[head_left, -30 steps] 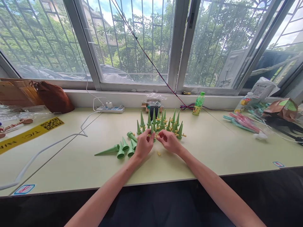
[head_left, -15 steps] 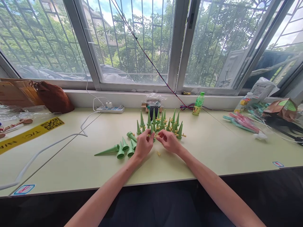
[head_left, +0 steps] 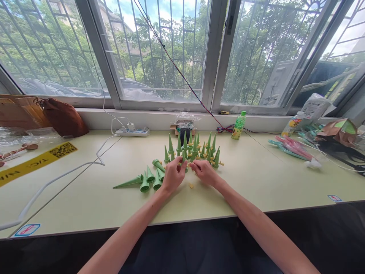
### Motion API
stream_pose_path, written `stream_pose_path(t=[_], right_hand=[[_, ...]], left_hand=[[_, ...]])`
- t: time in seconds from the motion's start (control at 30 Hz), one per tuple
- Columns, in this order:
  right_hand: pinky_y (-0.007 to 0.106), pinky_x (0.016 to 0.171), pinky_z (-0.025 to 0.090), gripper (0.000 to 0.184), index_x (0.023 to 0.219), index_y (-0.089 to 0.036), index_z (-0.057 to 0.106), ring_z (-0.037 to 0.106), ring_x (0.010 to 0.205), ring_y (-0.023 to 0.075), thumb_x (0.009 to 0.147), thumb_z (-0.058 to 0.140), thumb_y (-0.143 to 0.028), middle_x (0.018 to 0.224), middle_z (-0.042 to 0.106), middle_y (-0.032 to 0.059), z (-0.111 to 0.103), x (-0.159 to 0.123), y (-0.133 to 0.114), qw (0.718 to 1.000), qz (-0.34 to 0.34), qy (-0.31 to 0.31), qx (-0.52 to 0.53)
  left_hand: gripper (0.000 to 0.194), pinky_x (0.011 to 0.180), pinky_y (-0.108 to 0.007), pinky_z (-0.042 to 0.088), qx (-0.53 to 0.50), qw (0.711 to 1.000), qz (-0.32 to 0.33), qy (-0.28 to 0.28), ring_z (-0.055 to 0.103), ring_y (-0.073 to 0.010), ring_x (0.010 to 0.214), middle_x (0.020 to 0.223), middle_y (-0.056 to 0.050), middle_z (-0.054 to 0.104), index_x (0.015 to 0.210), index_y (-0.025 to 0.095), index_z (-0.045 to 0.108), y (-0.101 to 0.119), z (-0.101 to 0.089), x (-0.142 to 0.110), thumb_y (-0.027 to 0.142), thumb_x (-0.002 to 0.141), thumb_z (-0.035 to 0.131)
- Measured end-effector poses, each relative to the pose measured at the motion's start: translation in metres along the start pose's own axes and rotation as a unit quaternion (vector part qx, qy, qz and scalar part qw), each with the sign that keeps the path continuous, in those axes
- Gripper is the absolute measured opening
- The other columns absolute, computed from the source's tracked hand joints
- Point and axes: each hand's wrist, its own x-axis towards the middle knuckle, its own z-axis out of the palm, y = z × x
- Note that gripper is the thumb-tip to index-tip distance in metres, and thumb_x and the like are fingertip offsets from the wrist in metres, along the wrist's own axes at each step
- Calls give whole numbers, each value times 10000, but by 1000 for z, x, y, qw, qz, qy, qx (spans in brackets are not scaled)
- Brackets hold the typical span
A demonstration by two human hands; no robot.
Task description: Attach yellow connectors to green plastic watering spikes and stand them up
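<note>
My left hand (head_left: 174, 173) is closed around a green plant watering spike (head_left: 184, 156), its pointed end up and its lower part mostly covered by my fingers. Just right of it, my right hand (head_left: 204, 171) has its fingers curled together in a pinch; whatever is between them is too small to make out. Beyond both hands, several green spikes (head_left: 195, 146) with small yellow valves stand upright in a cluster. Left of my left hand lie several loose spikes (head_left: 144, 184), some with their open caps toward me. A small yellow piece (head_left: 191, 185) rests on the table between my forearms.
Behind the cluster sits a dark box with clear plastic (head_left: 186, 131). A green bottle (head_left: 238, 125) stands back right, and a power strip (head_left: 132, 132) back left. A white cable (head_left: 76, 164) crosses the table (head_left: 270, 171) on the left. Plastic bags (head_left: 293, 147) lie far right.
My right hand has turned slightly and its fingers have curled in more. My left hand stays in place with the spike.
</note>
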Motion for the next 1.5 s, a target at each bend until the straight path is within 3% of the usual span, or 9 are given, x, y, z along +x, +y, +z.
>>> stream_pose_path(t=[0.1,0.27,0.37,0.6,0.8,0.97,1.23,1.37,1.5], right_hand=[[238,551,323,431,661,-179,500,416,523,104,989,378,-431,575,509,-15,0,0,-2,1000,7,7,3],[240,556,352,229,856,-180,560,421,539,106,920,532,-398,689,582,-6,-1,0,-4,1000,3,17,21],[240,560,348,184,836,-181,548,407,550,104,913,537,-347,709,575,-4,0,0,-3,1000,-6,15,26],[239,534,277,292,675,-187,447,324,534,97,934,478,-319,579,411,-44,-1,0,-2,1000,-15,7,10],[239,547,282,348,642,-186,421,382,536,100,965,405,-313,587,470,-24,1,0,2,1000,-12,-1,-6],[236,548,292,358,658,-186,440,395,534,101,978,385,-337,592,488,-20,1,0,2,1000,-3,5,-6],[240,555,309,312,723,-186,490,397,543,109,975,405,-349,606,486,-24,-2,0,-4,1000,5,21,3],[238,556,331,176,868,-178,552,403,548,107,935,488,-328,662,519,-21,-1,0,-5,1000,-3,17,22],[241,556,329,176,848,-177,560,387,553,108,929,489,-315,653,500,-21,0,0,-2,999,-8,22,26]], left_hand=[[227,449,-206,295,-2,1000,-3,7,397,-56,409,679,29,538,808,184,487,1,0,0,384,915,493],[212,452,-206,295,-3,1000,-14,24,387,-54,407,679,32,534,812,185,491,3,-1,1,370,916,493],[211,453,-206,287,0,1000,-13,23,380,-51,406,678,38,519,805,186,477,3,-1,1,366,913,498],[228,446,-209,247,2,1000,-11,6,325,-57,407,599,56,438,789,189,471,2,-1,1,379,912,498],[233,436,-207,245,-15,1000,-19,-5,332,-52,403,606,53,453,788,188,478,3,-2,0,388,904,506],[217,416,-206,239,-67,997,-41,-13,354,-38,417,767,7,581,845,176,547,6,-3,1,389,882,538],[278,419,-202,317,-143,983,-112,-13,442,-54,454,831,-29,640,932,156,640,7,-4,5,413,832,605],[290,495,-202,407,-151,982,-117,2,553,-93,561,826,-39,655,926,149,662,5,-4,6,414,816,626],[292,536,-212,448,-166,980,-111,1,592,-120,632,845,-53,667,936,146,658,2,-3,6,409,810,633]])
